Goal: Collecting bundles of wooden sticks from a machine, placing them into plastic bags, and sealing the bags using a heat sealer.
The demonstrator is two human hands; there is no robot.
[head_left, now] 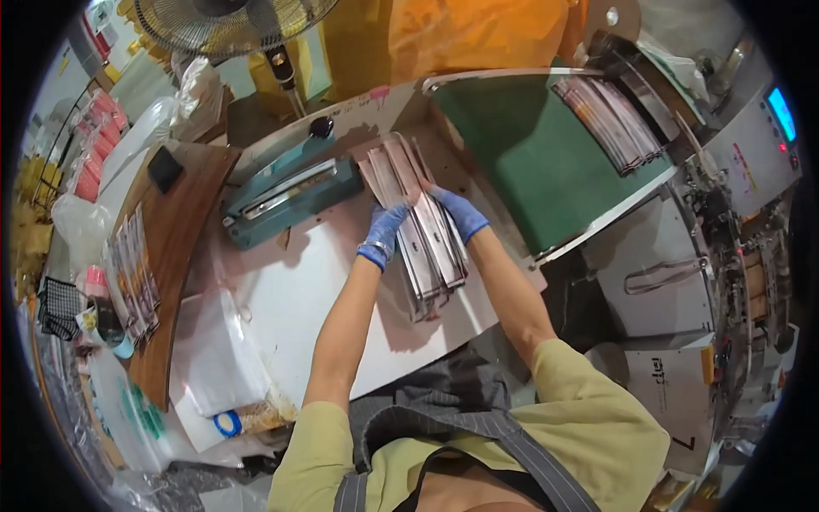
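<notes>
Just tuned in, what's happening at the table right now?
A person in blue gloves has both hands on a long row of flat sachets lying on the white table. The left hand presses its left side, the right hand its right, squaring the row up. A teal heat sealer sits just left of it. More sachets lie on the green conveyor belt to the right.

Both hands (422, 226) on sachet stack (426, 235)

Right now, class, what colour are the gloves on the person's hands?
Blue, on both the left hand and right hand; head view shows it best.
</notes>
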